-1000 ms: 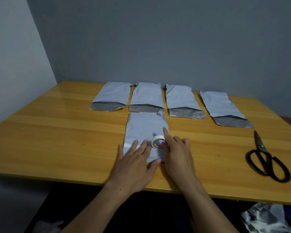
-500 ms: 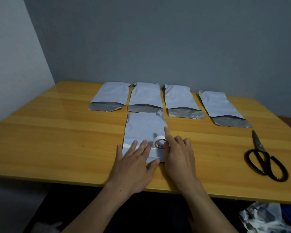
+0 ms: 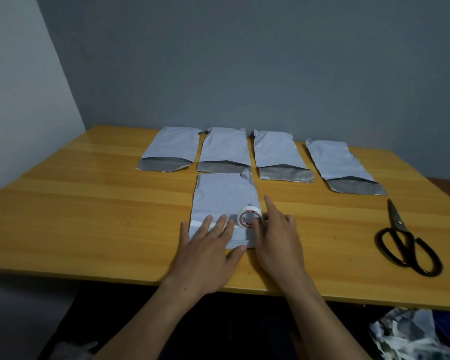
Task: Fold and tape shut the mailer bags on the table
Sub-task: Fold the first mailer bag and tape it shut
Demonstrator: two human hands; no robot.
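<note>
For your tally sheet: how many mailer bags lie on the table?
5. Back row: far-left bag, second bag, third bag, far-right bag. The fifth bag lies nearer, under the left hand. None looks hidden.

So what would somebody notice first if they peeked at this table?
Two hands, front and middle: the left hand presses flat on a pale grey plastic mailer bag while the right hand holds a white roll of tape on it. Behind them four more grey bags lie in a row, silver flaps open, and black-handled scissors lie far right.
</note>
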